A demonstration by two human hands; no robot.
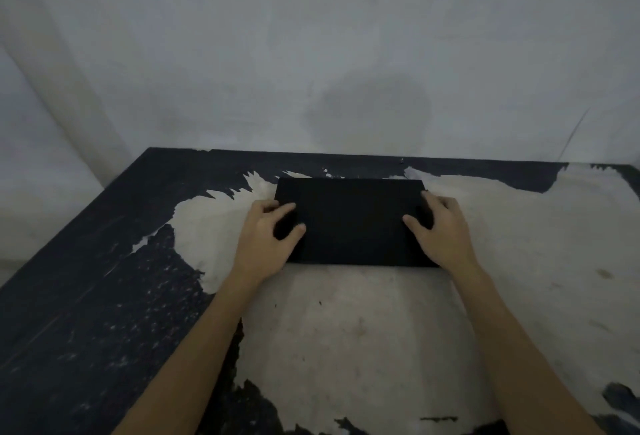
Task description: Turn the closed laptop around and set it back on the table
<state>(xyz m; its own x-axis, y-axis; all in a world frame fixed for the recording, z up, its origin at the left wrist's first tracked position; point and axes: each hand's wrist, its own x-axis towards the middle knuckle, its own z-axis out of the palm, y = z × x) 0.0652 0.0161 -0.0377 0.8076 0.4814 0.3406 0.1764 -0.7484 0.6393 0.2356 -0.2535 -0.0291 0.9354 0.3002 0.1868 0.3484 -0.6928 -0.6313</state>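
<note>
Both hands on the closed laptop (351,220)

Left hand (268,237) and right hand (445,227) grip its short ends; long axis parallels the surface's (346,330) far edge.

Two bare forearms, no sleeves, hands ringless

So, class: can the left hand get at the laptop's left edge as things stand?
Probably yes: the left hand already rests on the laptop at that edge, and nothing on the table blocks it.
</note>
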